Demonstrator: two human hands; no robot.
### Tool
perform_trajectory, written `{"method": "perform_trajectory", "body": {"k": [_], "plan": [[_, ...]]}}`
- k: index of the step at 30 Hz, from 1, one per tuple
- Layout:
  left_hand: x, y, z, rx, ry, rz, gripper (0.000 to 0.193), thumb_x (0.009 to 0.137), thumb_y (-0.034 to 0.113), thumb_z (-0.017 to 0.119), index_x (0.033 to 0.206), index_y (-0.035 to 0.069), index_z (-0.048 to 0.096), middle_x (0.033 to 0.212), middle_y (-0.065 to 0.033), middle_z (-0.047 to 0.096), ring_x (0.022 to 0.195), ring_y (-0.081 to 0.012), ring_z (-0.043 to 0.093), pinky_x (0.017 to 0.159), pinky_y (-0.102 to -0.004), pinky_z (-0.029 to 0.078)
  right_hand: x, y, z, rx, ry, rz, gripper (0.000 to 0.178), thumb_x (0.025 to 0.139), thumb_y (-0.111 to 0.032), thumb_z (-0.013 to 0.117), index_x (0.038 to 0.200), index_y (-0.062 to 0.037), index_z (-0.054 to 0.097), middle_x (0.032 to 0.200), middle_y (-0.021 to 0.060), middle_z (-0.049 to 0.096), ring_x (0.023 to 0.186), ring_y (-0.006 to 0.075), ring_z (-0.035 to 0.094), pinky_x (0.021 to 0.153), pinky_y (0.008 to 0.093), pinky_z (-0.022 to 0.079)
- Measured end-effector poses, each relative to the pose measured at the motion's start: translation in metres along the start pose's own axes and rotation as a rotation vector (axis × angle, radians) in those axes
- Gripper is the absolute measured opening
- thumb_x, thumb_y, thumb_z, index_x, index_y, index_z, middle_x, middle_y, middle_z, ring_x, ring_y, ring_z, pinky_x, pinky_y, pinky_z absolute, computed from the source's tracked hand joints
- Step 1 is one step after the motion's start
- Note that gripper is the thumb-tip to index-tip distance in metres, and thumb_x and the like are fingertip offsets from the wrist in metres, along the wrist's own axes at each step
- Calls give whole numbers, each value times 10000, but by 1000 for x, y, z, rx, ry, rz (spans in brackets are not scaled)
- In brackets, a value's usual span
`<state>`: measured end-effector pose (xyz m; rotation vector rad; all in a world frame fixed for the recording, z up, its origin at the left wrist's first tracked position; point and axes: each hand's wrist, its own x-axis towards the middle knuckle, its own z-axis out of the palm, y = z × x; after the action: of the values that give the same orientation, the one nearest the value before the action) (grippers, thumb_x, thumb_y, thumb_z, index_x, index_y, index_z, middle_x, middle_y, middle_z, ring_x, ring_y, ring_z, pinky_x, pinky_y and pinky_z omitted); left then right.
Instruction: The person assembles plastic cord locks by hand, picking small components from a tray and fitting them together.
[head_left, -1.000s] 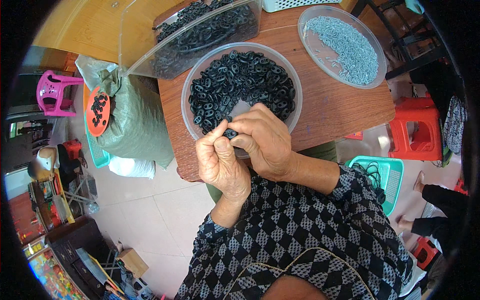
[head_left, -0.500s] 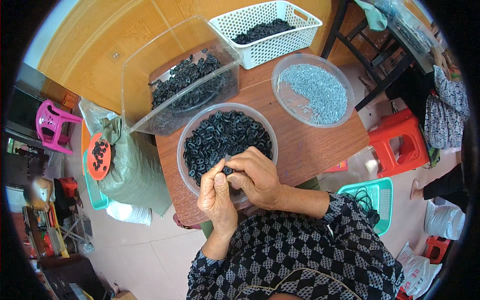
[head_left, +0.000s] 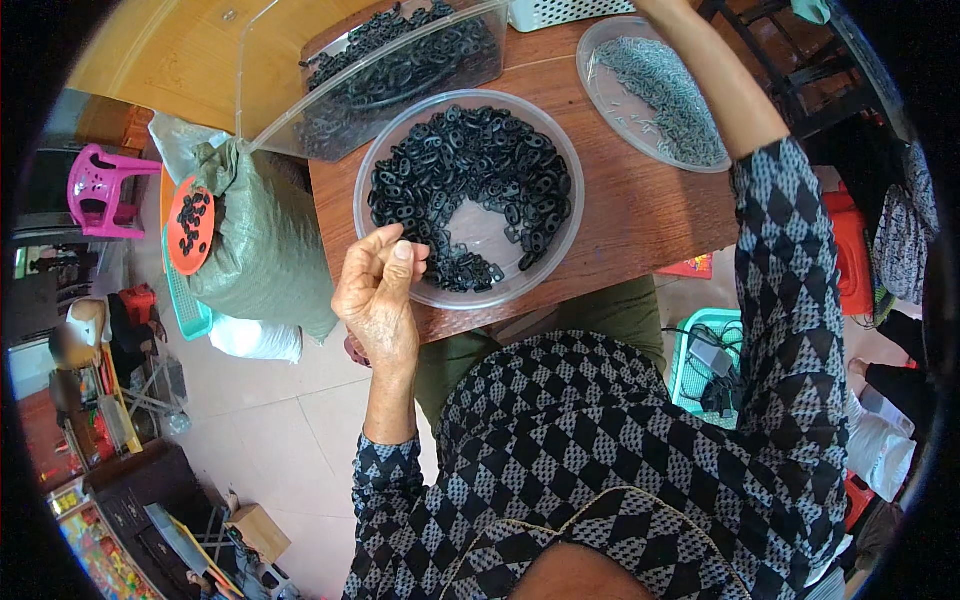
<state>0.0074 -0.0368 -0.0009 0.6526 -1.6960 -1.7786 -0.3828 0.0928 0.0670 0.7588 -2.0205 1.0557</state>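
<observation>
My left hand (head_left: 380,292) is raised at the near left rim of a round clear tub (head_left: 470,298). Its thumb and fingers are pressed together; whatever they pinch, if anything, is too small to make out. Small black oval pieces with holes (head_left: 465,150) fill much of the tub, with a bare patch of its floor toward the near side. My right forearm reaches far forward past a shallow round tray (head_left: 597,85) of small silvery metal pins (head_left: 665,95). The right hand lies beyond the upper edge, so its fingers are hidden.
Behind the tub stands a clear rectangular bin (head_left: 400,85) of black pieces, beside a white perforated basket (head_left: 560,12). A green sack (head_left: 270,250) stands left of the wooden table (head_left: 650,225), an orange plate (head_left: 190,240) by it. A teal basket (head_left: 690,400) sits low right.
My hands have come apart from their shared pinch above the tub. The right one has swung far up and right, out of view. The left has shifted left, and the table now appears higher.
</observation>
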Motion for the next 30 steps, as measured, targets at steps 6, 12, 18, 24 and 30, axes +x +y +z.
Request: {"method": "perform_trajectory", "body": {"k": [6,12,18,24,30], "plan": [[-5,-8,-10,184,-13,-11,174,834,9,647,1002,-23,617,812,-52,658,714,-78,592,656,-208,470,-88,-79,-25,155,-387,7,184,805,-116,660,966,-28,674,901,75,677,822,147,629,744,272,496],[23,-3,22,749,-421,522,263,704,-101,596,923,40,635,761,-84,636,685,-218,572,646,-323,478,-161,-93,-43,461,-575,-40,120,809,-80,624,890,-6,671,854,163,669,788,245,655,687,346,509],[34,-5,25,886,-602,540,296,670,-124,610,923,25,641,833,-78,651,778,-221,586,700,-329,485,-159,-97,-60,568,-649,178,118,799,-46,633,899,7,668,835,135,671,772,219,652,676,313,508],[37,-9,27,859,-627,465,265,662,-121,610,892,11,618,817,-99,636,772,-245,593,680,-332,485,-167,-101,-67,600,-667,236,126,799,-42,636,908,12,671,832,131,676,758,207,649,678,301,509],[42,-18,33,961,-682,673,207,670,-95,589,845,3,541,761,-121,554,746,-282,567,645,-381,480,-170,-104,-66,641,-676,284,129,792,-39,644,905,16,674,825,125,680,748,177,644,677,291,508]]}}
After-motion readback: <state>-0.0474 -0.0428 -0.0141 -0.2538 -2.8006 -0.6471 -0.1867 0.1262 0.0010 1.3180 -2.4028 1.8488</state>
